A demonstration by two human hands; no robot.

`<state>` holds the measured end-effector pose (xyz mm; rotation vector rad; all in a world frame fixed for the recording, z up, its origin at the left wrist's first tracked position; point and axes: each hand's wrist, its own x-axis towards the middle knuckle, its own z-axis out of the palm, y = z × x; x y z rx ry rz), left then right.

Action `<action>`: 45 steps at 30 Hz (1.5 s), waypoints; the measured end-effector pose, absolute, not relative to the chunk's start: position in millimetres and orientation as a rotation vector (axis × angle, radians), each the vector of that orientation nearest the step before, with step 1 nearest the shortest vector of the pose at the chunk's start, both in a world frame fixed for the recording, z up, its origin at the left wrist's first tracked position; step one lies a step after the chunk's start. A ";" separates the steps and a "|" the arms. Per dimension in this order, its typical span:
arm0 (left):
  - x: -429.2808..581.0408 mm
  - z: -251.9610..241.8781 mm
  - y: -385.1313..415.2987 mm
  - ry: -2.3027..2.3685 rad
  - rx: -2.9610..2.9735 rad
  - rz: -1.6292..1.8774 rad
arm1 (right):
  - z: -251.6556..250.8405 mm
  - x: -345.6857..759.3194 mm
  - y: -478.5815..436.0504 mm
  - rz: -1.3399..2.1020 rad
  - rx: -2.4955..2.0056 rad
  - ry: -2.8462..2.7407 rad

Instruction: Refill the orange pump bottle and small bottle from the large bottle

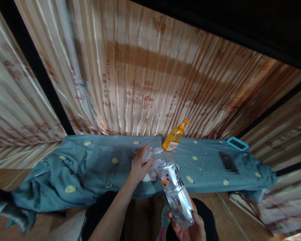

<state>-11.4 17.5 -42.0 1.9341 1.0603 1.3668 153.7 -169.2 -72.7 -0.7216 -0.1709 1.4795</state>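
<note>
My right hand (189, 229) grips the base of a clear plastic bottle (174, 187) with a printed label, tilted with its neck pointing up and away from me. My left hand (141, 164) is closed around the bottle's neck and top, fingers curled over the cap area. Under the left hand something white (148, 176) lies on the teal cloth (90, 167); I cannot make out what it is. An orange pump bottle (175, 136) stands on the cloth just behind the clear bottle's top.
The teal cloth with yellow dots covers a low table in front of a striped curtain (140, 77). A turquoise-framed flat device (237, 143) lies at the far right of the cloth. Wooden floor (145, 217) shows near my knees.
</note>
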 end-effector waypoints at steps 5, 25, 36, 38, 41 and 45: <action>-12.9 -45.7 17.7 1.098 1.926 1.347 | -70.1 153.4 -167.8 1.506 -0.720 -0.166; -10.6 -40.8 16.7 1.092 1.891 1.376 | -67.4 162.4 -173.0 1.454 -0.785 -0.196; -8.9 -45.2 22.7 1.075 1.935 1.397 | -56.8 162.0 -181.2 1.355 -0.860 -0.278; -7.9 -46.9 24.7 1.075 1.940 1.402 | -57.8 162.7 -183.5 1.355 -0.871 -0.275; -6.9 -49.1 27.1 1.072 1.948 1.415 | -58.0 163.5 -186.9 1.350 -0.884 -0.273; -7.1 -48.6 27.8 1.080 1.955 1.418 | -54.6 162.8 -189.9 1.339 -0.894 -0.268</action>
